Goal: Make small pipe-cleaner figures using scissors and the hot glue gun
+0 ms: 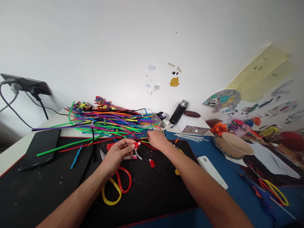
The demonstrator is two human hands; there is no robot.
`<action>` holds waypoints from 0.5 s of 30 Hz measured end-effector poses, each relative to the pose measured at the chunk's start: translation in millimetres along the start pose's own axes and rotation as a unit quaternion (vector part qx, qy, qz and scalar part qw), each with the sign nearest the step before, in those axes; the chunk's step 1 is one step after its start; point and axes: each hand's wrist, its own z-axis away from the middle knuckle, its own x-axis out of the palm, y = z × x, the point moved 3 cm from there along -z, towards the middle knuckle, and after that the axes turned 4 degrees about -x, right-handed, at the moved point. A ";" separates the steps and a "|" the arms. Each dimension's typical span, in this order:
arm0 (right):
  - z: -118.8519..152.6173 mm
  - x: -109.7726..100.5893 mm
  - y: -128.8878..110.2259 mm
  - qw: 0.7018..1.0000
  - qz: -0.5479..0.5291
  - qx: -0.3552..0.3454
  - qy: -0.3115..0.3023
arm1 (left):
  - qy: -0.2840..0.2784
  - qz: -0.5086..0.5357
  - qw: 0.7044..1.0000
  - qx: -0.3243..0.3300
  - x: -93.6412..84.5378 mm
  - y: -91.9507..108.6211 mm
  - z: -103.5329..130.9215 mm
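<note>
My left hand [123, 148] pinches a small red fuzzy piece with a white tip [136, 144], probably twisted pipe cleaner. My right hand [156, 138] is closed at the front right edge of a heap of coloured pipe cleaners [111, 118]; what its fingertips hold, if anything, is hidden. Below my left hand lie scissors with red and yellow handles [116, 186], their blades partly covered by the hand. A short white curved strip [138, 155] and a small red piece with a white end [152, 163] rest on the black mat [147, 196] between my arms.
A black phone [40, 148] and a twisted blue piece [76, 157] lie at left. Behind stands a tilted black flask [178, 112] by a white box [193, 123]. On the right are glue sticks [191, 136], a white case [212, 171], a bowl [237, 144] and more scissors [273, 188].
</note>
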 end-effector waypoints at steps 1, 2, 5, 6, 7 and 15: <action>0.1 0.2 -1.3 1.000 -0.001 -0.005 0.000 | 0.000 -0.001 1.000 0.001 -0.2 0.0 -0.2; 0.3 0.2 -2.6 1.000 -0.004 -0.009 0.001 | 0.000 -0.001 1.000 0.000 -0.4 -0.2 -0.3; 1.5 -1.1 -4.9 1.000 -0.021 -0.015 0.017 | -0.003 0.003 1.000 -0.002 -1.3 -1.1 -0.8; 2.3 -2.2 -5.1 0.999 -0.031 -0.015 0.027 | -0.004 0.003 1.000 -0.001 -1.8 -1.5 -1.0; 3.6 -3.6 -5.2 0.998 -0.044 -0.014 0.038 | -0.003 0.003 1.000 0.000 -2.3 -1.9 -1.3; 38.0 1.7 -22.5 0.968 -0.227 -0.042 0.098 | -0.014 0.045 0.999 -0.007 -2.4 -3.4 -1.8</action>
